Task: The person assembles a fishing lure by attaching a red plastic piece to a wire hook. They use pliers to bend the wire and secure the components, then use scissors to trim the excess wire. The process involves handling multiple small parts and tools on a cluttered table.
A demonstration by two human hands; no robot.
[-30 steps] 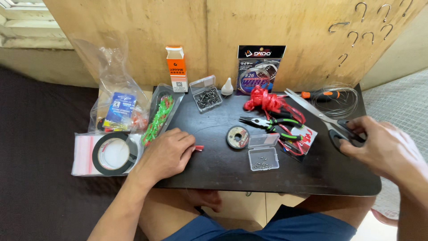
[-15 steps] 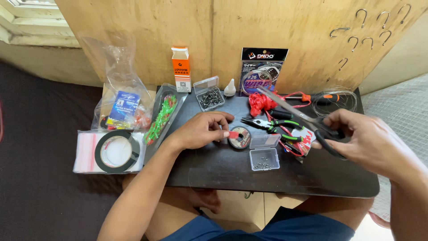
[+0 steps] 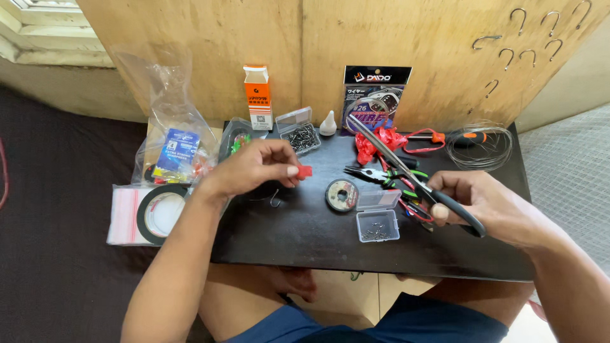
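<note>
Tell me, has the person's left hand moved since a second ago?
Yes. The left hand, pinching a small red piece, has lifted off the black table near the black tape ring and moved right, toward the round wire spool.

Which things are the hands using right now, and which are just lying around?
In use:
left hand pinching a small red piece
right hand holding scissors

Lying about:
orange box
tape roll
wire coil
pliers
small clear box
round spool

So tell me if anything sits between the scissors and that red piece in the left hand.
Nothing visible blocks it. The scissors in the right hand point away over the pliers; the red piece, pinched by the left hand, has open air around it.
</note>
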